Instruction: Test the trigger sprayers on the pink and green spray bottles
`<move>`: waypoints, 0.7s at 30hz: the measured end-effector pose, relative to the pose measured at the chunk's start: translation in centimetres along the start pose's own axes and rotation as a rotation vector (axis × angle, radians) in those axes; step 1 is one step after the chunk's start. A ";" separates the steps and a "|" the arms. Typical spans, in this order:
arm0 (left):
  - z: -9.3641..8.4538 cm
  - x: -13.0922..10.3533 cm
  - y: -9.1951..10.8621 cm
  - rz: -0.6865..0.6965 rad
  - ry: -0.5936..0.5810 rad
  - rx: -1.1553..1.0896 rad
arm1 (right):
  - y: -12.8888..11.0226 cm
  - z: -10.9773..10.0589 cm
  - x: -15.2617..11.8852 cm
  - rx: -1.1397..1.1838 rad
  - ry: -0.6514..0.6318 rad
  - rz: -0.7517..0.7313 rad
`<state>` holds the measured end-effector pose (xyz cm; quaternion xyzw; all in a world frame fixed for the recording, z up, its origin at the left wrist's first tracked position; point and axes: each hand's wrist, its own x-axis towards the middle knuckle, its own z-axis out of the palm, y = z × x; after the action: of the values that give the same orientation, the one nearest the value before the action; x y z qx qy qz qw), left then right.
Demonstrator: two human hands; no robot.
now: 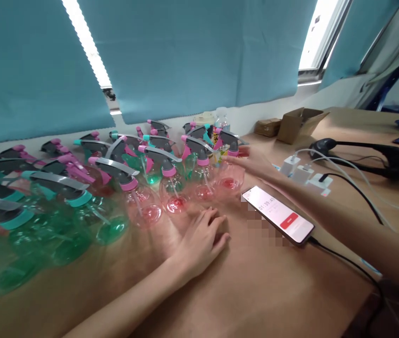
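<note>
My left hand (202, 239) rests on the table with its fingers loosely bent and the thumb apart, holding nothing. Just beyond its fingertips stands a clear pink spray bottle (174, 195) with a grey and pink trigger head. Farther back, my right hand (254, 162) is round the side of another pink spray bottle (229, 177), at the right end of the front row; some of its fingers are hidden behind the bottle. A green spray bottle (105, 220) with a teal collar stands to the left among several more pink and green ones.
A lit phone (278, 213) on a black cable lies between my forearms. White charger plugs (303, 173), a black headset-like device (361, 157) and an open cardboard box (300, 124) are at the right. Blue blinds (199, 51) hang behind the table.
</note>
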<state>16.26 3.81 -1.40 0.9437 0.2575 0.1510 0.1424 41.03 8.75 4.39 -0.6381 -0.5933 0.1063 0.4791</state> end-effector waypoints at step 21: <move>-2.1 -4.9 0.6 -0.224 0.292 -0.216 | -8.6 -1.1 -9.9 0.060 -0.134 -0.122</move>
<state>11.70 1.11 -0.29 0.8566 0.3611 0.2959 0.2198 33.43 -1.68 7.05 -0.5776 -0.6584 0.1370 0.4627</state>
